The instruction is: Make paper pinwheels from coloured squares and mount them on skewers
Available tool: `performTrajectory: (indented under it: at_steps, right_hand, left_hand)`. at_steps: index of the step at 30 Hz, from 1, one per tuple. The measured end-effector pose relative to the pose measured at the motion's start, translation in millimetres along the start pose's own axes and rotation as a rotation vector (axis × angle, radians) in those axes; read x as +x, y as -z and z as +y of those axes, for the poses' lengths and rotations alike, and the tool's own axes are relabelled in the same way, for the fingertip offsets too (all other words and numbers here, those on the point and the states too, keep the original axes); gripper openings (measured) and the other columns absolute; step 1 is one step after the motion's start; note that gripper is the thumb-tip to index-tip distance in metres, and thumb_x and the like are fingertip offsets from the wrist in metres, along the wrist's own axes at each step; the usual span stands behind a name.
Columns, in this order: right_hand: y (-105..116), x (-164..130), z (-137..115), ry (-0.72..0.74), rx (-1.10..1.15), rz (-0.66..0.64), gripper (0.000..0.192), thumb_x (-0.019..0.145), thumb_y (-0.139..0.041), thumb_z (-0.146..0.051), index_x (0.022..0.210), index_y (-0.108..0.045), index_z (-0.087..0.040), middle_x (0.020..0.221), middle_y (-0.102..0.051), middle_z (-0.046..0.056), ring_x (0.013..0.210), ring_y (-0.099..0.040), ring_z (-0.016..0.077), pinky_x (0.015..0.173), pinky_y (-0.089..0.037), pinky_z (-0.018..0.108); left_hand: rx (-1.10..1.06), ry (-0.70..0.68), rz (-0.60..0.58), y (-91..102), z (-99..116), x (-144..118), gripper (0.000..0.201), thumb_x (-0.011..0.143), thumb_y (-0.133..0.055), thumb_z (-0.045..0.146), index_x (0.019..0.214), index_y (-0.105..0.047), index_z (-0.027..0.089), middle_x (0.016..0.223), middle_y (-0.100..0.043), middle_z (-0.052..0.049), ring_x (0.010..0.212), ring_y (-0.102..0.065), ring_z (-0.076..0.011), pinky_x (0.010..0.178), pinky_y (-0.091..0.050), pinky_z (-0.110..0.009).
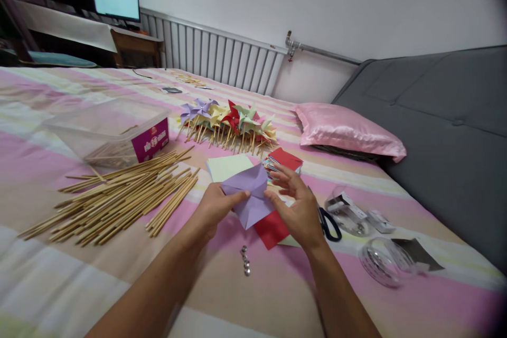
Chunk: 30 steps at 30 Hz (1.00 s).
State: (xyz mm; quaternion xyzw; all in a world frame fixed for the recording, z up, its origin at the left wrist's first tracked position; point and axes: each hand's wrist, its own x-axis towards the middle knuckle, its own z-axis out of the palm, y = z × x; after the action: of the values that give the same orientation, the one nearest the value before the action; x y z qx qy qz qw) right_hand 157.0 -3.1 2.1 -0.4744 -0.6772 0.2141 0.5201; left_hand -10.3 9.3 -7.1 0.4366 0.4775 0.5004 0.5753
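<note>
A sheet of purple paper [253,211] with cuts and folded-in corners is held up in front of me. My left hand [216,205] pinches its left side, thumb on top. My right hand [295,206] has its thumb on the right part of the paper, with the other fingers partly spread beside it. Just below lies a short row of silver studs [246,261] on the striped bedsheet. Under and behind the paper are a red sheet [271,229], a pale green sheet [227,166] and a stack of coloured paper topped with red [284,158].
Wooden sticks [122,200] lie at left by a clear plastic box [106,121]. Finished paper pinwheels [232,119] stand behind. Dark-handled scissors [329,224] and clear round containers [386,264] are at right. A pink pillow [348,129] lies near the grey headboard [443,116].
</note>
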Motion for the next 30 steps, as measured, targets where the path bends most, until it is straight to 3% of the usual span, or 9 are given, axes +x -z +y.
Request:
performTrajectory:
  at_steps: [2,5,9,12,15,19,24,30]
  right_hand:
    - [1.3,0.1,-2.1,0.056,-0.035,0.111,0.042,0.075,-0.063,-0.022,0.116,-0.054,-0.027,0.101,-0.063,0.003,0.093,-0.060,0.0167,0.083,-0.047,0.032]
    - [3.7,-0.9,-4.5,0.073,-0.014,0.170,0.027,0.077,-0.060,-0.021,0.105,-0.060,-0.023,0.079,-0.061,0.000,0.072,-0.059,0.0128,0.070,-0.049,0.027]
    - [4.3,-3.6,-6.7,0.013,0.076,-0.033,0.023,0.077,-0.059,-0.019,0.100,-0.061,-0.020,0.064,-0.060,-0.002,0.056,-0.057,0.0109,0.057,-0.049,0.023]
    - [1.0,-5.4,-6.6,-0.016,0.128,-0.211,0.028,0.076,-0.058,-0.016,0.103,-0.061,-0.020,0.068,-0.066,0.000,0.059,-0.063,0.0124,0.059,-0.051,0.024]
    - [-2.8,-6.4,-4.7,-0.027,0.141,-0.274,0.027,0.077,-0.057,-0.017,0.103,-0.064,-0.021,0.079,-0.069,0.002,0.068,-0.066,0.0141,0.063,-0.053,0.025]
    - [-3.5,-5.7,-3.3,-0.005,0.091,-0.261,0.019,0.077,-0.059,-0.018,0.093,-0.069,-0.022,0.086,-0.070,0.003,0.072,-0.066,0.0137,0.065,-0.052,0.023]
    - [-3.7,-5.2,-4.0,-0.039,0.102,-0.244,0.012,0.077,-0.062,-0.025,0.085,-0.070,-0.020,0.079,-0.071,0.003,0.067,-0.066,0.0141,0.064,-0.052,0.024]
    - [-11.1,-7.5,-9.0,-0.142,0.208,-0.163,0.014,0.075,-0.065,-0.032,0.075,-0.067,-0.018,0.071,-0.068,0.003,0.062,-0.064,0.0149,0.060,-0.051,0.025]
  left_hand:
    - [-0.027,0.010,0.054,1.2,-0.8,1.9,0.029,0.055,-0.074,0.028,0.078,-0.070,0.011,0.069,-0.069,-0.006,0.058,-0.059,-0.0163,0.051,-0.041,-0.024]
    - [-0.152,0.043,0.111,2.9,-0.7,4.4,0.031,0.054,-0.074,0.025,0.080,-0.069,0.009,0.074,-0.069,-0.007,0.061,-0.060,-0.0164,0.054,-0.044,-0.024]
    - [-0.323,0.076,0.156,4.7,1.2,6.8,0.031,0.053,-0.076,0.020,0.081,-0.067,0.011,0.075,-0.068,-0.004,0.062,-0.060,-0.0131,0.055,-0.046,-0.022]
    - [-0.388,0.081,0.152,5.4,2.8,6.8,0.031,0.054,-0.076,0.018,0.083,-0.068,0.012,0.076,-0.068,-0.003,0.062,-0.060,-0.0124,0.056,-0.047,-0.022]
    - [-0.412,0.096,0.125,5.4,3.8,5.5,0.031,0.054,-0.076,0.016,0.083,-0.068,0.012,0.076,-0.069,-0.004,0.061,-0.059,-0.0123,0.056,-0.047,-0.022]
    - [-0.394,0.094,0.062,4.9,3.0,4.0,0.027,0.057,-0.076,0.018,0.082,-0.068,0.011,0.076,-0.068,-0.004,0.061,-0.059,-0.0121,0.057,-0.047,-0.023]
    - [-0.354,0.094,0.000,2.0,2.4,2.0,0.028,0.059,-0.075,0.021,0.084,-0.068,0.010,0.077,-0.068,-0.005,0.067,-0.060,-0.0144,0.063,-0.048,-0.026]
    - [-0.256,0.020,0.038,-1.6,2.2,-0.5,0.027,0.057,-0.075,0.026,0.078,-0.068,0.010,0.070,-0.066,-0.004,0.062,-0.058,-0.0144,0.059,-0.045,-0.026]
